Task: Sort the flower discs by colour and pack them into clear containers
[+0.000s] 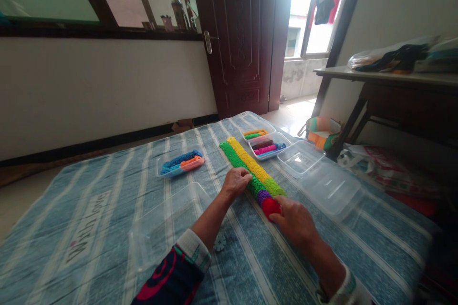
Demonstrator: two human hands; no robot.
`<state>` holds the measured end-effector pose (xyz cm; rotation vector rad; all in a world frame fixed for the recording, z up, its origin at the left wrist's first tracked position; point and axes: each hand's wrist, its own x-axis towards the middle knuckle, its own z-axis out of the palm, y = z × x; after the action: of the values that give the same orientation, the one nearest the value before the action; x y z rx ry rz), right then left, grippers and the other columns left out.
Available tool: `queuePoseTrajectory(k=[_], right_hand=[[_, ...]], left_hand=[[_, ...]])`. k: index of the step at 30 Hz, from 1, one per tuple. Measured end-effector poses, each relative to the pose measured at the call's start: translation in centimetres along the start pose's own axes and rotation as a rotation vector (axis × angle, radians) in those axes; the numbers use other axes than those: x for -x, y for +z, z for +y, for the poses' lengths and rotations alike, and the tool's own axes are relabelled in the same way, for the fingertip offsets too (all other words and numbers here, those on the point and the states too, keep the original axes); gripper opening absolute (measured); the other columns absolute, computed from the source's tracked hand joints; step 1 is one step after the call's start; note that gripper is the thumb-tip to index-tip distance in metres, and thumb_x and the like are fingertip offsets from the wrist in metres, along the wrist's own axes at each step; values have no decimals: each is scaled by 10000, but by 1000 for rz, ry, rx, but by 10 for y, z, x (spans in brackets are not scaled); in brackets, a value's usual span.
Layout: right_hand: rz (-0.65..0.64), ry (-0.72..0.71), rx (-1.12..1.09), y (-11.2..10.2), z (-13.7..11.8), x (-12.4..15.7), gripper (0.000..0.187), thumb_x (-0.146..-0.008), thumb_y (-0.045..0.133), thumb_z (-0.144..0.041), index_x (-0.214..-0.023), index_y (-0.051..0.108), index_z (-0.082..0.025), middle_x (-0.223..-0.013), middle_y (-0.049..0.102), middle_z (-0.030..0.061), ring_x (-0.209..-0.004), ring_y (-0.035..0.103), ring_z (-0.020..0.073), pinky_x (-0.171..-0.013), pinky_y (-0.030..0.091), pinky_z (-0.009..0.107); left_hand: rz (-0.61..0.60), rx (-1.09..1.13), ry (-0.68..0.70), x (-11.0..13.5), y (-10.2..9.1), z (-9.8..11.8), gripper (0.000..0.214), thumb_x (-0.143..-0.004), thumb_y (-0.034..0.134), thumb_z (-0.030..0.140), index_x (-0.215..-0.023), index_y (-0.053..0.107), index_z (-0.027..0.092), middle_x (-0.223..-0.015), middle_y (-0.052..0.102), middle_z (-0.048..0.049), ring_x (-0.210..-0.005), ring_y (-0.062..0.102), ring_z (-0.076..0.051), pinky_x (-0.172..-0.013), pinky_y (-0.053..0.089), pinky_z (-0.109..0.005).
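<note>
Two long rows of small toothed plastic pieces lie on a striped blue cloth (107, 228). One row is green (236, 157) and ends in purple (264, 195) and red (270, 206) pieces; the other is yellow (250, 162), turning light green. My left hand (235, 182) rests curled against the green row's left side, fingers pressed on it. My right hand (295, 221) touches the red pieces at the near end with its fingertips.
Clear plastic trays surround the rows: one with blue and orange pieces (182, 162), two with mixed colours (266, 145), empty ones (302, 157) and lids (331, 188) at right, another (168, 224) near my left arm. A dark table (393, 86) stands right, a door (239, 33) behind.
</note>
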<state>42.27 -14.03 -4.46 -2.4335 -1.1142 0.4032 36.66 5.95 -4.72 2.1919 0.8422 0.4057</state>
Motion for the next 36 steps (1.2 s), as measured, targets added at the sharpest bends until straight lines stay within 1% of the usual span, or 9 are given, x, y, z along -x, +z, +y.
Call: queuePoseTrajectory(k=[6, 12, 14, 19, 21, 24, 26, 30, 36], right_hand=[[47, -49, -68, 13, 5, -3, 298, -792, 597, -227, -1085, 631, -185, -1037, 696, 82, -971, 640, 222, -805, 424, 285], [90, -64, -111, 17, 8, -5, 354, -769, 579, -182, -1120, 618, -155, -1079, 687, 113, -1027, 631, 256, -835, 443, 305], [103, -66, -127, 18, 8, -5, 387, -767, 566, -173, -1150, 607, -139, -1102, 680, 124, -1042, 626, 260, -852, 445, 309], [159, -74, -164, 21, 6, -1, 438, -749, 528, -135, -1181, 600, -126, -1114, 677, 128, -1050, 620, 246, -892, 441, 301], [182, -74, -168, 22, 4, 1, 438, -738, 492, -103, -1158, 614, -132, -1091, 681, 120, -1025, 625, 232, -893, 442, 294], [213, -67, -153, 24, 1, 4, 451, -716, 458, -73, -1129, 628, -137, -1047, 684, 115, -979, 631, 224, -866, 455, 289], [217, -67, -139, 24, 0, 6, 450, -702, 464, -72, -1114, 634, -130, -1029, 679, 122, -949, 632, 228, -837, 467, 288], [202, -52, -146, 24, -3, 7, 453, -678, 527, -111, -1119, 633, -111, -1007, 670, 128, -914, 632, 239, -817, 478, 291], [194, -54, -121, 20, -6, 3, 353, -683, 564, -179, -1025, 648, -143, -927, 676, 97, -864, 626, 235, -769, 467, 292]], left_hand=[[-113, -23, 12, 15, -6, 11, 144, -677, 510, 190, -621, 636, 147, -583, 527, 30, -601, 473, -113, -564, 331, -221], [-257, 24, 43, 16, -2, 13, 342, -732, 552, 453, -667, 656, 134, -546, 444, 44, -541, 389, -101, -501, 259, -230], [-293, 44, 39, 18, 1, 13, 326, -719, 572, 444, -682, 656, 132, -536, 426, 52, -521, 372, -94, -485, 246, -227], [-208, -83, 31, 31, 3, 21, 223, -727, 567, 333, -609, 599, 146, -530, 448, 48, -525, 423, -90, -487, 274, -214], [-218, -103, -13, 36, 3, 25, 200, -736, 551, 312, -625, 596, 152, -520, 480, 41, -514, 467, -99, -475, 301, -207], [-278, -35, -135, 43, 3, 27, 196, -758, 513, 310, -686, 610, 156, -530, 542, 26, -478, 530, -118, -445, 369, -207], [-277, 5, -181, 47, 5, 26, 196, -766, 508, 311, -708, 612, 155, -549, 577, 15, -472, 558, -125, -434, 401, -210], [-204, 21, -169, 51, 8, 22, 157, -752, 540, 293, -741, 607, 151, -573, 609, 6, -506, 594, -131, -431, 412, -194], [-215, 100, -208, 54, 9, 18, 134, -753, 565, 283, -765, 603, 156, -576, 608, 14, -495, 595, -135, -419, 422, -199]])
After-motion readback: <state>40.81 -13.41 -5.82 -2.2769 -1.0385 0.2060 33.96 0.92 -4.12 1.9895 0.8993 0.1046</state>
